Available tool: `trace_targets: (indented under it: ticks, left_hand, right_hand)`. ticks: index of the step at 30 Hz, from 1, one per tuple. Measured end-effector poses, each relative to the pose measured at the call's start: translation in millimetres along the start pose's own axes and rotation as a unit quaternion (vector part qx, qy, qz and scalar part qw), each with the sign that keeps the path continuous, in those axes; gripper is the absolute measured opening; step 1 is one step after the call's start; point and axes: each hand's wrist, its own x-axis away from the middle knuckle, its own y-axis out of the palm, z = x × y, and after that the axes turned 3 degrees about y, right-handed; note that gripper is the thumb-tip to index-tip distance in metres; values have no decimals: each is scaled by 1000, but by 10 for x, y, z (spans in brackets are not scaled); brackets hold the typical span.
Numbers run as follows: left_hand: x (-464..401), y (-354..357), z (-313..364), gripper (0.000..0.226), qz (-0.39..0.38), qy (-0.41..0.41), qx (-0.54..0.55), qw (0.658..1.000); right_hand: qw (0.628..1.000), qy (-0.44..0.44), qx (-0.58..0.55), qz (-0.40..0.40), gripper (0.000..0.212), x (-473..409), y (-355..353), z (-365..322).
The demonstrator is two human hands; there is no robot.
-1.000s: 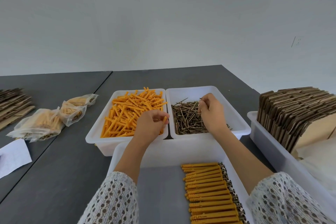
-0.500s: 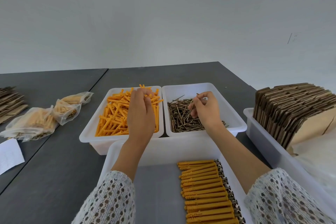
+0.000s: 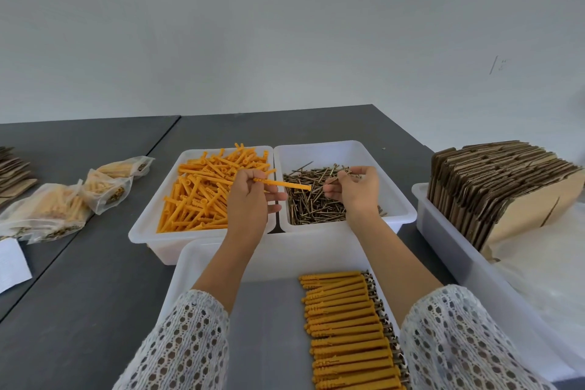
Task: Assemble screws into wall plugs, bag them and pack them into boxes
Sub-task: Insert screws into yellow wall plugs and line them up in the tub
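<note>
My left hand [image 3: 250,199] pinches one orange wall plug [image 3: 288,184] that points right, above the gap between two white bins. My right hand [image 3: 356,188] pinches a thin brass screw [image 3: 336,178] over the screw bin [image 3: 402,199], its tip a short way from the plug's open end. The left bin [image 3: 148,225] holds loose orange plugs [image 3: 196,199]; the right one holds a heap of screws [image 3: 311,209]. In the near tray [image 3: 190,266] lies a neat row of assembled plugs with screws [image 3: 345,326].
Clear bags of finished plugs [image 3: 63,206] lie on the dark table [image 3: 79,294] at left, with a white paper [image 3: 11,263] and flat cardboard [image 3: 12,168] beyond. A long white bin [image 3: 443,241] on the right holds folded cardboard boxes [image 3: 506,180] and plastic.
My left hand lifted a plug out of the orange bin and turned it toward the right. My right hand rose from the screw heap with a screw and came closer to the plug.
</note>
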Motion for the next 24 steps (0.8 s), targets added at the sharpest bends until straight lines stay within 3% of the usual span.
trace_targets:
  ticks: [7, 12, 21, 24]
  left_hand:
    - [-1, 33, -37, 19, -17, -4, 3, 1000]
    - [-14, 21, -52, 20, 4, -9, 9, 1000]
    - [-50, -21, -81, 12, -19, -22, 14, 999]
    - [-41, 8, -126, 8, -45, 10, -50, 998]
  right_hand:
    - [1000, 2, -24, 3, 15, 28, 8, -16]
    - [997, -6, -57, 47, 16, 34, -4, -25]
    - [999, -9, -31, 3, 14, 19, 28, 6]
    - [1000, -13, -11, -13, 11, 18, 53, 22]
